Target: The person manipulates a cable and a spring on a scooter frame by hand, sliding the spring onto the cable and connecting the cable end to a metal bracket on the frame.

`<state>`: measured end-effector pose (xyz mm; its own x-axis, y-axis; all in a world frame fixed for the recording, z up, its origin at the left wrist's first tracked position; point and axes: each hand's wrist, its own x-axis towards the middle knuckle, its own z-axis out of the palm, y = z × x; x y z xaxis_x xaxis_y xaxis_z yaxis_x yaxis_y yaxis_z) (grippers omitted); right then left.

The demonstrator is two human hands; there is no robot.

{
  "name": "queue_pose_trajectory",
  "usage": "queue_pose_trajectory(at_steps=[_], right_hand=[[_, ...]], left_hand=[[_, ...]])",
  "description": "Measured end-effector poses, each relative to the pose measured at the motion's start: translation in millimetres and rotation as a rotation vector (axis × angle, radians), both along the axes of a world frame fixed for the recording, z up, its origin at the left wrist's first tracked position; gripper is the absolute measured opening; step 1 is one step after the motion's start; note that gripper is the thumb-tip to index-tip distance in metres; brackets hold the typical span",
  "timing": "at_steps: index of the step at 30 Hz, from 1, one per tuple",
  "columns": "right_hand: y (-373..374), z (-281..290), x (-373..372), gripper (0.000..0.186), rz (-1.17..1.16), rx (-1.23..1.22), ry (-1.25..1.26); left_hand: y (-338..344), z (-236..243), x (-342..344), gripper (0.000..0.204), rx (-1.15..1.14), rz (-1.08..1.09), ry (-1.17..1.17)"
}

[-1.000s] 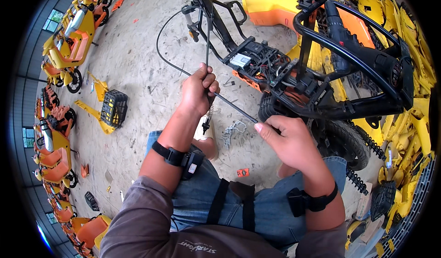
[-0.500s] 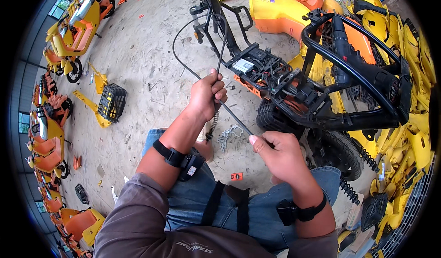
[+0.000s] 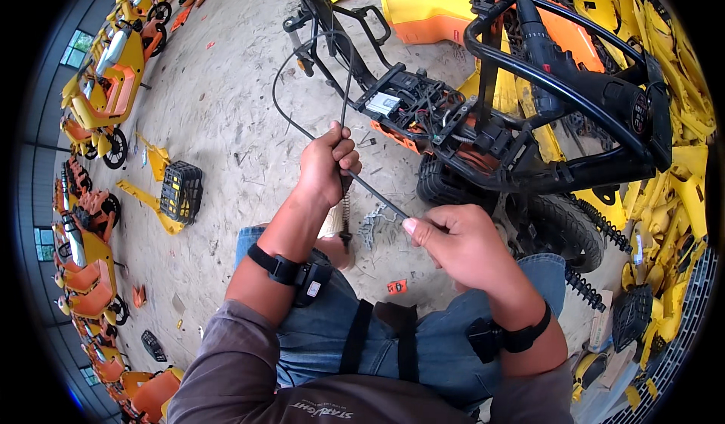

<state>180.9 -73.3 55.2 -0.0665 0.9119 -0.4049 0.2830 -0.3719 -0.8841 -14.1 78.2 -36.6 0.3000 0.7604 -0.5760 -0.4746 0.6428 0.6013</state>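
Note:
A thin black cable runs between my two hands. My left hand is closed around it, and beyond that fist the cable bends into a large loop in the air. Lower and to the right, my right hand pinches the cable between thumb and fingers; any end beyond the pinch is hidden. Just past my hands lies a stripped black scooter frame, with exposed wiring and electronic modules in its middle. The loop's far part overlaps the frame's front tube in view.
A black cordless drill rests on the frame. Yellow body panels are heaped at right. A black basket with yellow parts lies left, and parked yellow-orange scooters line the wall. An orange scrap lies between my legs.
The view has shifted, so the frame sits slightly further left. Both hands keep their hold on the cable, with the right hand turned a little. The loop keeps nearly the same shape.

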Motion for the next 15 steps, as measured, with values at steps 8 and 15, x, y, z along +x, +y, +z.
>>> queue_pose_trajectory(at_steps=[8,15], right_hand=[[-12.0,10.8,10.0,0.036,0.064,0.065,-0.021],[-8.2,6.4,8.5,0.034,0.116,0.119,-0.033]], left_hand=[[6.0,2.3,-5.8,0.023,-0.004,0.02,-0.045],[1.6,-0.4,-5.4,0.023,-0.026,0.022,-0.095]])
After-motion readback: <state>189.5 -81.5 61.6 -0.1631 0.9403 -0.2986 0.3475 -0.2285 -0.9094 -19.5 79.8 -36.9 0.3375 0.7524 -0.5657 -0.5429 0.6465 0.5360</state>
